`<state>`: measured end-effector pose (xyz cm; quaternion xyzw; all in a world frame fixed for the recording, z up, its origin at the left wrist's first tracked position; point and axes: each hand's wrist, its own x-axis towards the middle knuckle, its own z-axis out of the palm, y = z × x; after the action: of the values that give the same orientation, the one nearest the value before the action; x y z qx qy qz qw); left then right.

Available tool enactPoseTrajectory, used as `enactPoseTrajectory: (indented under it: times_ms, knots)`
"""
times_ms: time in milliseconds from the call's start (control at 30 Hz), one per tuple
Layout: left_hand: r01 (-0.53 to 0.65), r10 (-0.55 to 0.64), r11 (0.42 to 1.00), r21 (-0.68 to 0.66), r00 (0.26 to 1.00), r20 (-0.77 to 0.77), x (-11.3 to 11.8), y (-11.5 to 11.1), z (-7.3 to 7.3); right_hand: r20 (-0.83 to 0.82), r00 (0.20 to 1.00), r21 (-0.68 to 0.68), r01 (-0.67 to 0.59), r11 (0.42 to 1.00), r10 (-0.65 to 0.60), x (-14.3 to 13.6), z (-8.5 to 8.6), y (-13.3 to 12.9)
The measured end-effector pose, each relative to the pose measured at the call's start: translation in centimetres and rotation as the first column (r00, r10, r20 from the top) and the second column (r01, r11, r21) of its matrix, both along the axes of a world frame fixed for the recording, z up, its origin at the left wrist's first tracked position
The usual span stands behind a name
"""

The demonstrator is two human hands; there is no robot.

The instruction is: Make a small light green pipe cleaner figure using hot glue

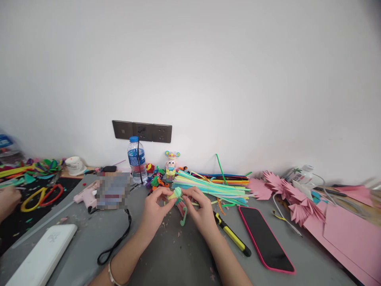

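My left hand [156, 211] and my right hand [202, 210] meet over the middle of the table, both closed on a small pipe cleaner figure [177, 193]. The figure has a coiled mint-green part and a yellow part pinched by my left fingers. Below it hangs a green pipe cleaner with a curled end [183, 217], beside some pink strands partly covered by the fingers. Just beyond my hands lies a bundle of pastel pipe cleaners [214, 186], and a small toy figure [171, 166] stands near the wall.
Right of my arm lie a yellow and black cutter [233, 235], a phone [266, 238] and pink paper [351, 234]. A water bottle [137, 159] stands at the back. On the left are a white power bank [44, 254], scissors [44, 198] and another person's hand [8, 200].
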<state>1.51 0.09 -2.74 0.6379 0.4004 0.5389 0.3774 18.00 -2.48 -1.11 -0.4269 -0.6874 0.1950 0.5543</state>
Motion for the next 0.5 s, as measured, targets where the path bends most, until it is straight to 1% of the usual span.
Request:
enactPoseTrajectory:
  times_ms: [133,333,400,500]
  knots:
    - [0.005,-0.005,1.0,-0.011,0.998,0.064,0.1,0.0,0.0,0.0,1.0,-0.01,-0.02,1.0,0.02,0.1,-0.1,0.1]
    - [0.004,-0.002,1.0,-0.025,0.996,0.087,0.1,-0.1,0.9,0.017,1.0,-0.016,-0.026,1.0,0.026,0.1,-0.2,0.0]
    - [-0.001,0.003,1.0,-0.028,0.997,0.081,0.1,-0.1,0.9,0.028,0.999,-0.014,-0.026,1.0,0.026,0.1,-0.2,0.0]
    - [-0.005,0.007,1.0,-0.024,0.997,0.08,0.1,0.1,0.6,0.032,0.999,-0.011,-0.033,0.999,0.033,0.1,-0.1,0.0]
